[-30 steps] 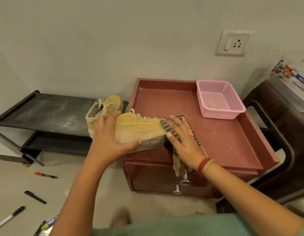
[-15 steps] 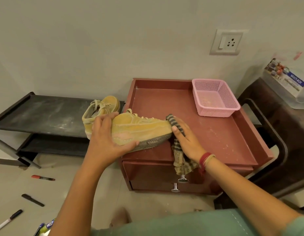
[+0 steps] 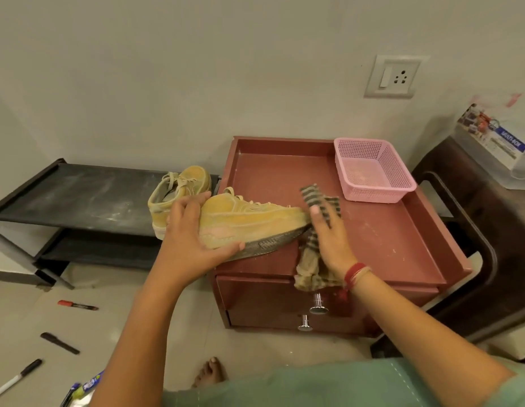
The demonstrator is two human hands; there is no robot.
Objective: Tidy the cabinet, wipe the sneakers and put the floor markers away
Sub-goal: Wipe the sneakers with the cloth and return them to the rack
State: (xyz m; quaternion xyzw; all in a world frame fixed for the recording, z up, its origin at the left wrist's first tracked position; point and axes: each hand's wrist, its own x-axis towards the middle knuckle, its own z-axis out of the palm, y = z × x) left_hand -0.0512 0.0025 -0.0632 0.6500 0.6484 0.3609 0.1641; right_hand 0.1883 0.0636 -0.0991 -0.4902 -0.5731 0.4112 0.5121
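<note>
My left hand [image 3: 193, 239] grips the heel end of a dusty yellow sneaker [image 3: 255, 223], tilted on its side over the front left corner of the red cabinet [image 3: 381, 239]. My right hand [image 3: 329, 242] holds a striped cloth [image 3: 311, 259] against the sneaker's toe; the cloth hangs over the cabinet's front edge. A second yellow sneaker [image 3: 182, 189] stands on the black shoe rack [image 3: 79, 198] just left of the cabinet. Several markers lie on the floor at lower left, among them a red one [image 3: 77, 304], a black one [image 3: 60, 343] and a white one with a black cap [image 3: 17, 377].
A pink mesh basket [image 3: 373, 171] sits at the cabinet's back right corner. The cabinet has drawers with metal knobs [image 3: 318, 304]. A dark wooden chair [image 3: 476, 230] stands right of it. A wall socket [image 3: 392, 76] is above. My bare foot [image 3: 210, 373] is on the tiled floor.
My right hand with the cloth slid from the sneaker's side toward and past its toe. The left hand kept its grip on the heel.
</note>
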